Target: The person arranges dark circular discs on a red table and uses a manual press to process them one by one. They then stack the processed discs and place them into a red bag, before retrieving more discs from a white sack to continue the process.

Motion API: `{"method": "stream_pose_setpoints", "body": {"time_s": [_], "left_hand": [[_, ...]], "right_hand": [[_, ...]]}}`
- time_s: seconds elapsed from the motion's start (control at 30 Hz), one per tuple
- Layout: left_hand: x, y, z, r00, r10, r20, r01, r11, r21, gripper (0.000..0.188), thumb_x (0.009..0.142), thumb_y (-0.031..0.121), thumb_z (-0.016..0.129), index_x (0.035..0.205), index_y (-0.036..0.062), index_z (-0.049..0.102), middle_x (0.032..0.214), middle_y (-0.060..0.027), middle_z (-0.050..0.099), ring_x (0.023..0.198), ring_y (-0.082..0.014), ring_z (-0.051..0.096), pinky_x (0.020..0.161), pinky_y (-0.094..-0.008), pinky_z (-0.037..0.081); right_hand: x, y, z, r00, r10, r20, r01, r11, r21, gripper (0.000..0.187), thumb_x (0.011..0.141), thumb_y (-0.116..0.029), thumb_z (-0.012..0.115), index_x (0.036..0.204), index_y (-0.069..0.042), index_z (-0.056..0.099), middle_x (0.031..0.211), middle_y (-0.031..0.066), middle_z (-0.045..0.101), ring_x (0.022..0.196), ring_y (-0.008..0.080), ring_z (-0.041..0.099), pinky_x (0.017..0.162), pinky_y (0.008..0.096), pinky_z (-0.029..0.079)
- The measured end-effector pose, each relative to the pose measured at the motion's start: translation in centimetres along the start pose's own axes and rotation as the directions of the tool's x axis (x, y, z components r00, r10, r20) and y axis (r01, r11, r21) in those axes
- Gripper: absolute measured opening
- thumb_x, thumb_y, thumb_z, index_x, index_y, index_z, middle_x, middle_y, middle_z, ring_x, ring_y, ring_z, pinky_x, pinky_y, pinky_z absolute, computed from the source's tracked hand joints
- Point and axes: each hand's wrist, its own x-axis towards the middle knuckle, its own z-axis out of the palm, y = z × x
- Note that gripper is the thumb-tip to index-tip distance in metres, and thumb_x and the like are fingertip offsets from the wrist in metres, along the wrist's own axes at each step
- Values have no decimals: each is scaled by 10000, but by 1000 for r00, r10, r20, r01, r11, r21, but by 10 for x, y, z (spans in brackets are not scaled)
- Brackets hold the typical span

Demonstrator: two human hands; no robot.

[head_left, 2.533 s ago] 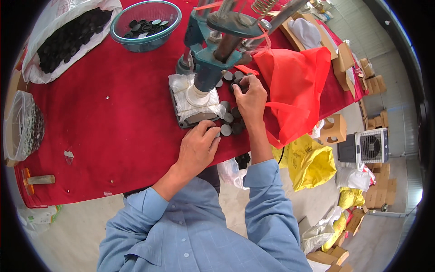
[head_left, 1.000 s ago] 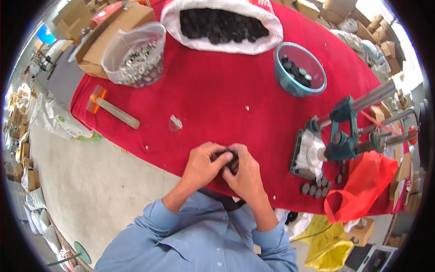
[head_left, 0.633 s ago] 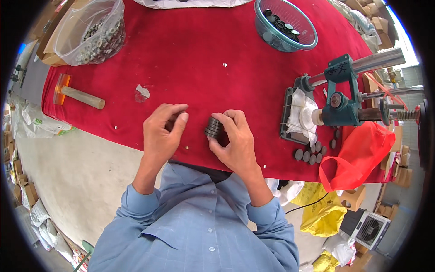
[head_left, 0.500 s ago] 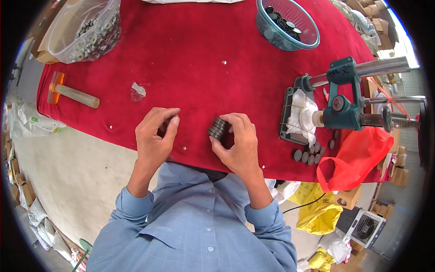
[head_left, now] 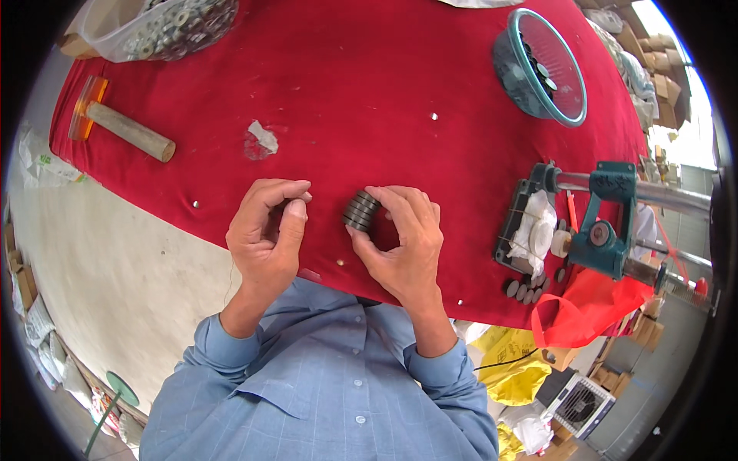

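Between the thumb and fingers of my right hand (head_left: 409, 242) is a short stack of dark grey round discs (head_left: 360, 211), tilted, just above or on the red cloth (head_left: 369, 146). My left hand (head_left: 265, 234) is to the left of the stack and apart from it. Its fingers are curled, with a small gap between thumb and forefinger; nothing shows there. More loose grey discs (head_left: 523, 291) lie to the right, by the base of a green hand press (head_left: 613, 219). White wrapping (head_left: 534, 230) is tied over the press base.
A mallet (head_left: 131, 131) with an orange head lies at left, near a clear tub (head_left: 173, 34) of metal parts. A scrap of white paper (head_left: 263, 138) rests mid-table. Far right stands a blue-green basket (head_left: 580, 100) holding discs. A red bag (head_left: 596, 315) lies by the press.
The view has shifted, so the table things appear moved and turned. The stack has tilted a little and comes slightly nearer my left hand. My right hand keeps its hold.
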Motion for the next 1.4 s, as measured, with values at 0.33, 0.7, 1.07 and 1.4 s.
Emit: {"method": "stream_pose_setpoints", "body": {"time_s": [0.33,0.7,1.07,1.4], "left_hand": [[0,-4,2,994,11,-111,-20,997,-81,303,1016,-76,527,1309,-31,594,1154,-101,656,1000,-123,610,873,-265,508],[12,9,-2,940,60,336,-168,939,301,475,953,120,716,1411,17,647,1401,-188,637,1182,-280,648,991,-369,511],[19,12,-6,845,95,527,-362,827,431,506,786,109,844,1278,51,739,1252,-108,745,1116,-307,689,989,-424,515],[18,4,-4,842,144,520,-362,866,346,484,763,100,860,1231,32,752,1165,-129,763,1046,-317,713,881,-394,584]], "right_hand": [[24,-16,33,997,-67,26,66,995,69,506,667,-76,874,1156,-81,742,1066,79,723,890,230,680,821,364,471],[3,-1,10,998,43,42,-51,975,216,503,670,-82,843,1160,-71,731,1091,83,719,958,266,670,842,392,455],[-4,7,-1,998,-46,39,39,986,161,533,640,-56,839,1165,-83,751,1064,58,730,924,241,664,829,388,456],[-9,10,1,998,-8,58,-10,955,296,500,656,-33,842,1142,-79,733,1032,66,723,899,248,664,777,384,461]]}}
